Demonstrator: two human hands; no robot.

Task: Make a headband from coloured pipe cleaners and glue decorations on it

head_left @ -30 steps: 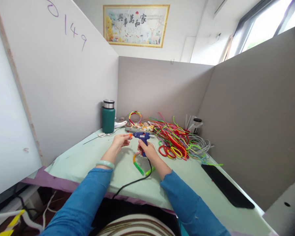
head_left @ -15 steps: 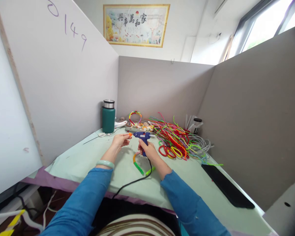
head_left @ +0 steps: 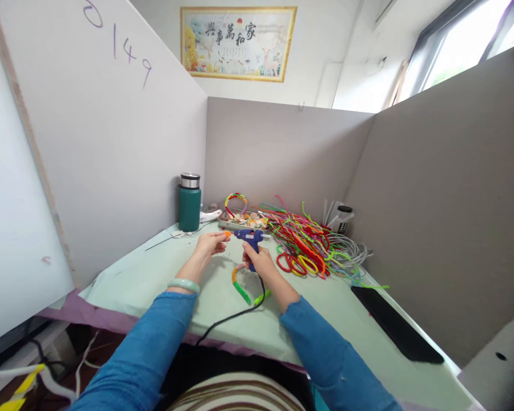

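Observation:
My left hand [head_left: 211, 244] pinches a small orange piece [head_left: 227, 234], too small to name for sure. Wrapped round the handle of a blue hot glue gun [head_left: 249, 235] is my right hand [head_left: 258, 257]. The gun's nozzle points left at the orange piece, with a small gap between them. A glue stick [head_left: 266, 236] sticks out of the gun's rear, and its black cord [head_left: 229, 319] runs down to the table's front edge. Below the gun lies a headband wrapped in coloured pipe cleaners [head_left: 241, 293], partly hidden by my right hand and the cord.
A green bottle [head_left: 189, 208] stands at the back left. Beside it is a tray [head_left: 244, 228] of small pieces with another colourful headband [head_left: 235, 197]. Pipe cleaners [head_left: 295, 228], scissors [head_left: 305, 265] and a black flat object [head_left: 396, 324] lie to the right. Partition walls surround the table.
The glue gun's nozzle has drawn back slightly to the right from the orange piece. My left hand has hardly moved and keeps its pinch.

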